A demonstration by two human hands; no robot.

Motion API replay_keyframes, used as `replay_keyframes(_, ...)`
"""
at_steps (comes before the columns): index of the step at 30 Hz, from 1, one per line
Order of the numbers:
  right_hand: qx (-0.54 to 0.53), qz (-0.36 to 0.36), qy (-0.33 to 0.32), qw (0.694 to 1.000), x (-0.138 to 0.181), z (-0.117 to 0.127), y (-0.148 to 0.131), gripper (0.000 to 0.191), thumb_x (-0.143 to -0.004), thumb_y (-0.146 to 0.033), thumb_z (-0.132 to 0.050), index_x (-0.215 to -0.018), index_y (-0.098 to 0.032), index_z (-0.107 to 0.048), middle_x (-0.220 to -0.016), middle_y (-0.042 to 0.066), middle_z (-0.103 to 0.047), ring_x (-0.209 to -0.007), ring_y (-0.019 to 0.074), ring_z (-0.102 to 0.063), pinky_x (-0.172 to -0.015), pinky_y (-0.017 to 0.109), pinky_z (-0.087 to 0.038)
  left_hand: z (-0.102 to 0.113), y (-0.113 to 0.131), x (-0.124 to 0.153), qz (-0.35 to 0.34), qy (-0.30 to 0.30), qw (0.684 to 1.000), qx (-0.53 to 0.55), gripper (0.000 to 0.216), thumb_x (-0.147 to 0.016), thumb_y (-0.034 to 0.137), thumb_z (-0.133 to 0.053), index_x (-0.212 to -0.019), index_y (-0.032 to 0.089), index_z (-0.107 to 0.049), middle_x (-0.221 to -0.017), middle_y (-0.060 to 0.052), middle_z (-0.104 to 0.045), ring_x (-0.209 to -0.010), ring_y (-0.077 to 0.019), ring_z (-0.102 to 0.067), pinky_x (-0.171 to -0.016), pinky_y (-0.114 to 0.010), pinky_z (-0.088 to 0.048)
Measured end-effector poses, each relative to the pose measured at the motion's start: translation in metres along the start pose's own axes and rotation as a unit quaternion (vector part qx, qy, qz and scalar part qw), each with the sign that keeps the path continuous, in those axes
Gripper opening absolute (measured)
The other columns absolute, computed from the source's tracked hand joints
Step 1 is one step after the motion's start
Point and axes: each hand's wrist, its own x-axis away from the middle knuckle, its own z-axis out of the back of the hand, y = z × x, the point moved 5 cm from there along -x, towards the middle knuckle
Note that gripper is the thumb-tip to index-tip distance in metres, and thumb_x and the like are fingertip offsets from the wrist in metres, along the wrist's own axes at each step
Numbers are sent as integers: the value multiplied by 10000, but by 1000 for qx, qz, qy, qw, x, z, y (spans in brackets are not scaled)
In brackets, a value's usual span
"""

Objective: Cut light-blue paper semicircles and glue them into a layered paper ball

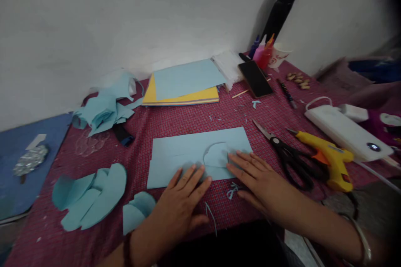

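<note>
A light blue paper sheet lies flat on the red checked cloth, with a curved cut near its middle. My left hand rests on the sheet's near edge, fingers stretched flat. My right hand lies flat beside it, fingertips on the sheet by the curved cut. Neither hand holds anything. Black-handled scissors lie just right of my right hand.
Cut blue petal shapes lie at the near left, blue scraps behind them. A yellow glue gun, a white power bank, a phone, stacked coloured paper, glue bottles and a paper cup stand around.
</note>
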Motion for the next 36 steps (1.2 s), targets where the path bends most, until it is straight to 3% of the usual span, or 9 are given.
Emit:
replay_keyframes(6,1,-7,33,999,7,-21,10,562,-866,-194,-551,-1420,-217,-464,-1539,109,-381,-1426,311,-322,-1084,558,-407,-5,-4,19,-27,-55,998,27,967,-793,678,-567,-1539,232,-141,-1585,-101,-255,-1460,-286,-236,-1191,-529,-189)
replay_keyframes(13,17,-15,8,1000,24,-22,15,650,-865,-197,-550,-1486,-189,-360,-1537,87,-386,-1430,262,-326,-1085,491,-438,-10,-36,44,10,-21,999,29,1010,-837,693,-475,-1542,208,61,-1587,-122,-222,-1448,-303,-264,-1145,-522,-294)
replay_keyframes(16,15,-47,-10,999,37,-9,11,612,-870,-168,-536,-1465,-162,-395,-1518,108,-414,-1407,244,-372,-1089,459,-440,-7,-50,48,27,44,999,5,923,-861,570,-536,-1551,231,-26,-1556,-125,-317,-1379,-318,-402,-1077,-510,-398)
replay_keyframes(18,-7,-75,-22,997,41,1,9,545,-878,-168,-536,-1418,-166,-464,-1487,110,-462,-1376,242,-421,-1094,449,-435,-2,-57,44,25,99,995,0,738,-884,476,-534,-1520,278,-218,-1493,-91,-449,-1290,-300,-516,-1001,-470,-476)
replay_keyframes(22,-75,-112,-11,991,31,22,17,340,-917,-181,-512,-1244,-192,-605,-1298,105,-625,-1196,224,-582,-1026,423,-491,12,-65,8,72,112,987,95,337,-907,448,-490,-1169,270,-605,-1217,-68,-666,-1105,-272,-633,-949,-422,-514)
replay_keyframes(26,-76,-111,11,991,3,39,36,276,-903,-176,-545,-1169,-175,-615,-1172,118,-634,-1103,234,-597,-969,421,-512,34,-51,-53,110,65,976,177,327,-907,420,-492,-1124,190,-578,-1080,-102,-657,-1007,-265,-632,-892,-412,-519)
replay_keyframes(29,-33,-86,-27,995,-21,43,47,411,-821,-205,-666,-1219,-153,-579,-1210,133,-587,-1133,272,-556,-991,447,-479,40,-37,-88,130,18,982,135,334,-838,409,-605,-1061,162,-577,-1060,-114,-621,-991,-298,-602,-874,-447,-502)
replay_keyframes(32,6,-71,-73,995,-38,42,55,592,-743,-255,-751,-1283,-148,-533,-1181,132,-576,-1087,293,-559,-952,460,-479,38,-28,-102,125,36,986,104,372,-788,373,-664,-1074,159,-559,-1056,-109,-596,-1000,-295,-578,-890,-440,-481)
replay_keyframes(36,-6,-73,-122,990,-47,39,60,520,-740,-291,-743,-1204,-145,-560,-1084,108,-606,-968,266,-596,-851,400,-490,31,-27,-103,118,60,981,145,186,-786,331,-644,-877,195,-554,-941,-65,-576,-911,-251,-565,-822,-390,-476)
